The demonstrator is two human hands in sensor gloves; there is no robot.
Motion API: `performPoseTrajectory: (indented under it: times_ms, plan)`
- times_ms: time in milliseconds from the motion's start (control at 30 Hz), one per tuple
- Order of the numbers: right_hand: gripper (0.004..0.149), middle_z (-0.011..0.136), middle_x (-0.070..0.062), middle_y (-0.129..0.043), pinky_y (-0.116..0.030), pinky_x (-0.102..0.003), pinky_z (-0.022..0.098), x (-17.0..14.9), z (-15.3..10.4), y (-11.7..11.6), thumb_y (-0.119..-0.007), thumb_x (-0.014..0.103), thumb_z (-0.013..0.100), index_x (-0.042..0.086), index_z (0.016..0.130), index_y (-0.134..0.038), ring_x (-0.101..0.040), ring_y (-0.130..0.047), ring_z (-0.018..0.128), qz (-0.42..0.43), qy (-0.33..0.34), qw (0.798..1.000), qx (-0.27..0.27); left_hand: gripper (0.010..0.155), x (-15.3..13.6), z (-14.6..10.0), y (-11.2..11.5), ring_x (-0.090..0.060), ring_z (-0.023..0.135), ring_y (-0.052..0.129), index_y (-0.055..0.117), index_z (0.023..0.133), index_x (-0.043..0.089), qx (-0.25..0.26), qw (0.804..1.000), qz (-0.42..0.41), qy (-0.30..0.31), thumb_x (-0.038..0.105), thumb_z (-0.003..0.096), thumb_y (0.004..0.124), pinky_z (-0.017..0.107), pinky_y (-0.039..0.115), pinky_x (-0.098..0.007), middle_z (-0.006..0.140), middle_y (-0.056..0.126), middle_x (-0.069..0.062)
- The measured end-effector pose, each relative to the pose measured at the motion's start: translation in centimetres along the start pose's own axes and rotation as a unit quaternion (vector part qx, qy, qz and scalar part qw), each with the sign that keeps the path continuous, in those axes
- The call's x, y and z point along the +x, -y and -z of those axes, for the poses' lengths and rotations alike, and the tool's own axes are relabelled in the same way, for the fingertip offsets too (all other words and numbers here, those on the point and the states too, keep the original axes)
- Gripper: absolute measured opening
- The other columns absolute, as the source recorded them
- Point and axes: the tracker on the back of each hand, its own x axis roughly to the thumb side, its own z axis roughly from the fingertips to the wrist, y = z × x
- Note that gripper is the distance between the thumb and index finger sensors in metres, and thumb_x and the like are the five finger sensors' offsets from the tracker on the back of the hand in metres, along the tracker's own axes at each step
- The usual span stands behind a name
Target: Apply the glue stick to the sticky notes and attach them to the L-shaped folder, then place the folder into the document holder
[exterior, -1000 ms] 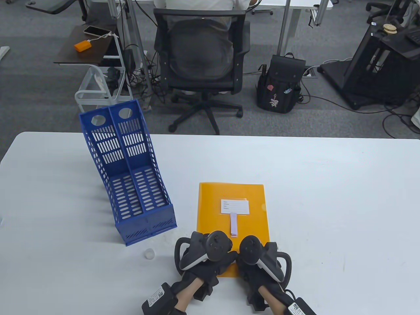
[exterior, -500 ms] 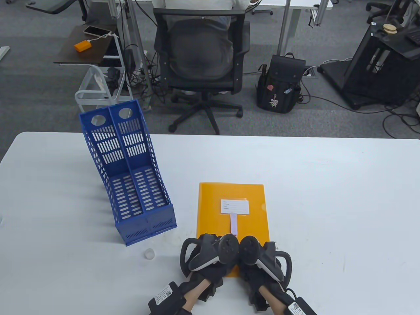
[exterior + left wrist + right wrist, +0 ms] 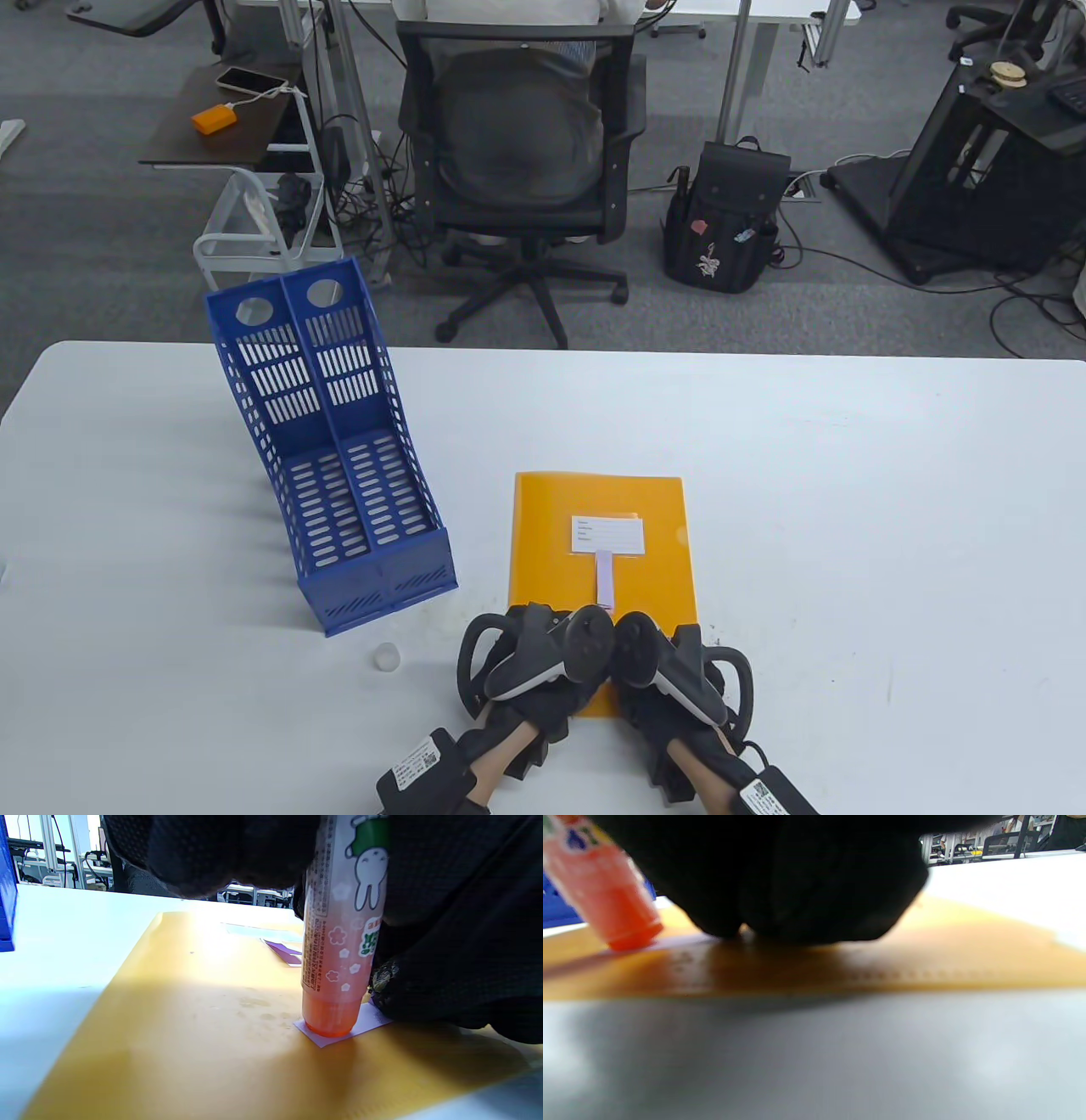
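left hand grips glue stick, tip on purple sticky note; right hand fingers press note onto orange folder.

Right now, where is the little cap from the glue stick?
In the table view the small clear cap sits on the white table, just left of the left hand and in front of the blue holder.

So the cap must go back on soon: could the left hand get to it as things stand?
Probably not yet: the left hand grips the glue stick; the cap lies unobstructed nearby.
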Motion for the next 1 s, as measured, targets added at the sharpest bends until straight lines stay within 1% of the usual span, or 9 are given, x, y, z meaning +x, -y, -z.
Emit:
performPoseTrajectory:
  times_ms: [167, 300, 467, 600, 700, 767, 900, 1000]
  plan:
    - [0.040, 0.052, -0.008, -0.096, -0.083, -0.028, 0.009, 0.0, 0.0, 0.0, -0.088, 0.039, 0.048, 0.009, 0.076, -0.088, -0.021, -0.098, 0.022, -0.004, -0.001, 1.000, 0.003, 0.045, -0.4, -0.4, 0.0, -0.021, 0.048, 0.092, 0.091, 0.078, 0.024, 0.005, 1.000, 0.011, 0.000, 0.053, 0.0446, 0.089, 0.065, 0.068, -0.059, 0.047, 0.093, -0.004]
    - [0.040, 0.053, -0.008, -0.096, -0.083, -0.028, 0.010, 0.0, 0.0, 0.0, -0.087, 0.039, 0.048, 0.009, 0.076, -0.087, -0.021, -0.098, 0.022, -0.002, -0.002, 1.000, 0.007, 0.045, -0.5, -0.9, -0.3, -0.021, 0.048, 0.092, 0.091, 0.078, 0.025, 0.019, 0.999, 0.028, -0.001, 0.054, 0.0437, 0.089, 0.065, 0.068, -0.058, 0.046, 0.094, -0.003]
    - [0.040, 0.053, -0.009, -0.095, -0.083, -0.028, 0.010, 0.0, 0.0, 0.0, -0.087, 0.038, 0.048, 0.009, 0.076, -0.087, -0.021, -0.098, 0.022, 0.002, 0.000, 1.000, 0.010, 0.046, -0.2, -1.1, -0.9, -0.021, 0.048, 0.092, 0.090, 0.079, 0.025, 0.040, 0.999, 0.006, -0.002, 0.055, 0.0442, 0.088, 0.065, 0.068, -0.058, 0.047, 0.094, -0.003]
    - [0.040, 0.053, -0.008, -0.095, -0.083, -0.029, 0.010, -0.1, 0.0, -0.1, -0.087, 0.039, 0.048, 0.010, 0.076, -0.087, -0.021, -0.098, 0.022, 0.007, 0.001, 1.000, 0.010, 0.047, 0.9, -0.5, -0.3, -0.021, 0.049, 0.092, 0.090, 0.080, 0.026, 0.027, 1.000, 0.008, 0.006, 0.055, 0.0443, 0.087, 0.065, 0.068, -0.058, 0.049, 0.094, -0.003]
    - [0.040, 0.053, -0.008, -0.095, -0.083, -0.029, 0.010, -0.2, 0.1, -0.1, -0.087, 0.039, 0.048, 0.010, 0.076, -0.087, -0.021, -0.098, 0.022, 0.010, 0.001, 1.000, 0.010, 0.046, 1.1, -0.2, 0.3, -0.021, 0.049, 0.092, 0.089, 0.080, 0.025, 0.016, 1.000, 0.003, 0.008, 0.055, 0.0447, 0.086, 0.066, 0.068, -0.059, 0.049, 0.094, -0.003]
    - [0.040, 0.053, -0.008, -0.095, -0.083, -0.029, 0.010, -0.2, 0.1, -0.1, -0.087, 0.039, 0.048, 0.010, 0.076, -0.087, -0.021, -0.098, 0.022, 0.011, 0.001, 1.000, 0.011, 0.046, 1.0, -0.2, 0.3, -0.021, 0.049, 0.092, 0.090, 0.080, 0.025, 0.021, 1.000, 0.001, 0.007, 0.055, 0.0448, 0.086, 0.065, 0.068, -0.058, 0.048, 0.094, -0.003]
    - [0.040, 0.053, -0.008, -0.095, -0.083, -0.029, 0.010, -0.2, 0.1, -0.1, -0.087, 0.038, 0.049, 0.010, 0.077, -0.087, -0.021, -0.098, 0.022, 0.006, 0.004, 1.000, 0.010, 0.045, 0.7, -0.3, 0.2, -0.021, 0.048, 0.092, 0.090, 0.079, 0.026, 0.009, 1.000, 0.005, 0.001, 0.054, 0.0450, 0.086, 0.065, 0.069, -0.059, 0.047, 0.094, -0.004]
    - [0.040, 0.053, -0.008, -0.096, -0.083, -0.029, 0.010, 0.0, 0.0, -0.1, -0.087, 0.038, 0.049, 0.010, 0.076, -0.087, -0.022, -0.098, 0.022, -0.005, 0.007, 1.000, 0.008, 0.045, 0.0, -0.5, 0.1, -0.021, 0.048, 0.093, 0.090, 0.079, 0.026, 0.004, 1.000, -0.003, -0.005, 0.054, 0.0453, 0.086, 0.065, 0.069, -0.058, 0.047, 0.095, -0.004]
